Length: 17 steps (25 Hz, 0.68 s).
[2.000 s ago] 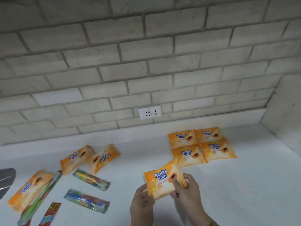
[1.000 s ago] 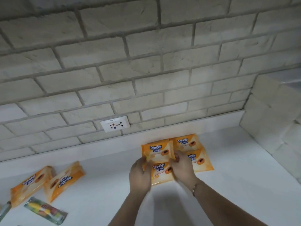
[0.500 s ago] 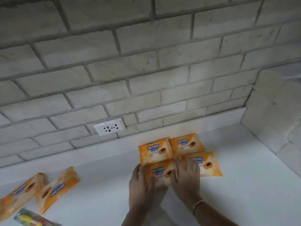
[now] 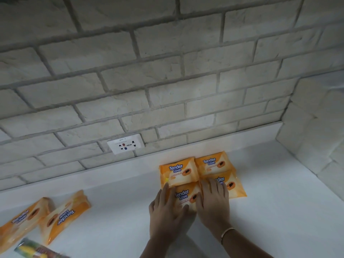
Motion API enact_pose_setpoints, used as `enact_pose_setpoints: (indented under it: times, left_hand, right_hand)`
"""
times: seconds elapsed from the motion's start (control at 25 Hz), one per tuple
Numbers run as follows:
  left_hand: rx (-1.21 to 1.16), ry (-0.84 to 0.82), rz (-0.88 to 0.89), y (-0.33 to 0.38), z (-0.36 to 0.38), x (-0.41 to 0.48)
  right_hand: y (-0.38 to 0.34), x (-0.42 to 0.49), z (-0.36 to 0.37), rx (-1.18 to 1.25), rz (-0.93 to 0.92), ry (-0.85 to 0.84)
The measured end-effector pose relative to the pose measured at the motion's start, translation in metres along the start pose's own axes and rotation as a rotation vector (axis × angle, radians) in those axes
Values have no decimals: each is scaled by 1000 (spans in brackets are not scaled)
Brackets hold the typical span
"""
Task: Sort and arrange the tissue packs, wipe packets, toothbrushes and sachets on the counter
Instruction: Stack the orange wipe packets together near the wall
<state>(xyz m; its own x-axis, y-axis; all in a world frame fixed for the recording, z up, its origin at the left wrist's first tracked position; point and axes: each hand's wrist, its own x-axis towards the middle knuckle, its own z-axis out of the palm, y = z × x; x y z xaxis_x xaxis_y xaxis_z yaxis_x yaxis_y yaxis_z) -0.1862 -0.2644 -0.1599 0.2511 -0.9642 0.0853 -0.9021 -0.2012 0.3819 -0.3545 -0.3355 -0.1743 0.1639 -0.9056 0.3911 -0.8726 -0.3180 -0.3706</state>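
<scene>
Four gridded packs (image 4: 178, 173), two loose packs (image 4: 63, 216) (far left), one toothbrush packet (image 4: 37, 250).

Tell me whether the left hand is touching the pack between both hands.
Touching. The head view shows the left hand lying along the left edge of the pack, thumb resting on its near corner.

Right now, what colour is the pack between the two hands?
The pack is orange fading to white, Tender Love logo; head view.
</scene>
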Motion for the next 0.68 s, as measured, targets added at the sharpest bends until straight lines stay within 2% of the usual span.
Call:
enact_pose_setpoints:
  times: [0.16, 0.44, 0.68]
  left_hand:
    - [30, -18, 0, 0, 2, 3]
    - [61, -30, 6, -1, 4, 5]
    - [-28, 25, 24, -2, 2, -2]
  right_hand:
    - [-2, 0, 1, -33, -65, -58]
    - [-4, 3, 4, -85, -55, -150]
    - [-6, 2, -4, -60, 37, -82]
